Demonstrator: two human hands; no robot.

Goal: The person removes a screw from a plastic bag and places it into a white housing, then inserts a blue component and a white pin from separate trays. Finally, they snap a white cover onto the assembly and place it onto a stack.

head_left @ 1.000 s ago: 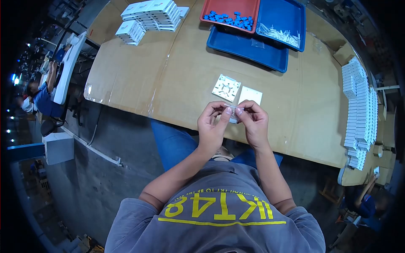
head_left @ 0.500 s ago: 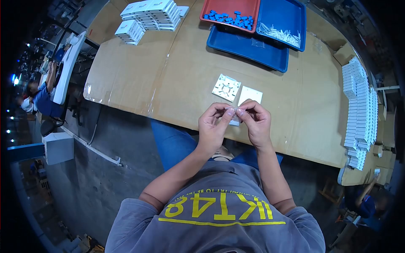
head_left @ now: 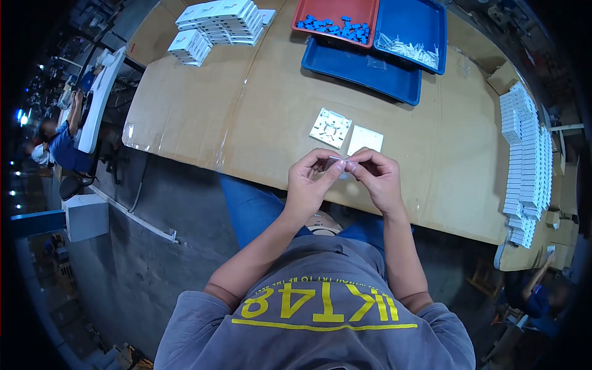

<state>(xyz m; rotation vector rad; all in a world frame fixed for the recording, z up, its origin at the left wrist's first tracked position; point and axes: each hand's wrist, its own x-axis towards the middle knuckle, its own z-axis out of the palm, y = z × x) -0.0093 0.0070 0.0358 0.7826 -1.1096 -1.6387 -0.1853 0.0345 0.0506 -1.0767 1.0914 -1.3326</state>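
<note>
My left hand [head_left: 308, 184] and my right hand [head_left: 382, 183] meet above the table's near edge, thumbs and forefingers pinched close together. Between their fingertips is a small clear plastic packet [head_left: 343, 176], mostly hidden by the fingers; its contents are too small to make out. Just beyond the hands lies a white square plastic box base [head_left: 331, 128] with slots and curved ribs. To its right is a plain white square cover [head_left: 365, 140], its near edge partly behind my right fingers.
A red tray [head_left: 336, 38] holds blue pieces, and a blue tray [head_left: 443, 37] holds white sticks. Both overlap a lower blue tray [head_left: 364, 74]. White boxes [head_left: 216, 24] are stacked far left, with more stacked boxes [head_left: 527, 160] at right. Other people sit at both sides.
My hands have drawn slightly apart, and my right hand has shifted a little to the right. The packet's hanging part shows less than before. The white parts have stayed in place.
</note>
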